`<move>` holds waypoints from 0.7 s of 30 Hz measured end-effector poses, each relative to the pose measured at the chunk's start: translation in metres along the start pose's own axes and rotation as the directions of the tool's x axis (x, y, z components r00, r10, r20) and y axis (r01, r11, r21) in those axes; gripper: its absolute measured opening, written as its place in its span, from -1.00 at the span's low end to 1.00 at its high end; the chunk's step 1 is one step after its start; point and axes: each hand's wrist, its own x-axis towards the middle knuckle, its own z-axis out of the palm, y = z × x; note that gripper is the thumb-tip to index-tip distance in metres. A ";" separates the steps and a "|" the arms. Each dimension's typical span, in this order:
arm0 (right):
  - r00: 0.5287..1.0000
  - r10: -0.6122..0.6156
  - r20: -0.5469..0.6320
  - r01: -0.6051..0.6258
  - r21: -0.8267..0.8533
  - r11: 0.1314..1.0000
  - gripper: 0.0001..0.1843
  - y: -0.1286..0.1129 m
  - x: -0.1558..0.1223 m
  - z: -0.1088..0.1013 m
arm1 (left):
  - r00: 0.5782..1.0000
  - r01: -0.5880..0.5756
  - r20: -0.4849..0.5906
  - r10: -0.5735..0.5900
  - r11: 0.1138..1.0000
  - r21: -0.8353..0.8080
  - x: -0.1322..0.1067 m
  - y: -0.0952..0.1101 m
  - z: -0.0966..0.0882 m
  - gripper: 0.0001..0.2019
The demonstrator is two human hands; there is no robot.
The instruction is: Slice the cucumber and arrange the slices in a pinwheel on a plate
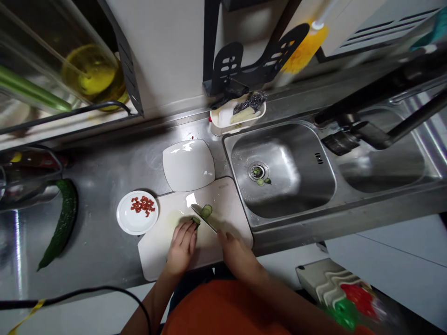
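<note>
A white cutting board lies on the steel counter in front of me. My left hand presses fingers down on a small cucumber piece, closed over it. My right hand grips the handle of a knife, whose blade angles up-left against the cucumber piece. A cut cucumber slice lies just beyond the blade on the board.
A square white plate sits behind the board. A small round plate with chopped red chilli stands to the left. A whole cucumber lies far left. The sink is to the right, a sponge tray behind.
</note>
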 end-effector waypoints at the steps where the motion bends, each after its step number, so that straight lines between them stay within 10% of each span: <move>1: 1.000 0.012 0.004 -0.012 -0.007 1.000 -0.49 0.000 -0.002 -0.002 | 1.000 -0.002 0.001 0.002 1.000 -0.001 0.000 0.000 0.000 -0.64; 21: 0.998 -0.014 0.063 0.018 -0.059 0.998 -0.47 -0.010 -0.039 -0.017 | 0.999 -0.005 -0.040 0.005 1.000 0.017 -0.001 -0.001 0.001 -0.76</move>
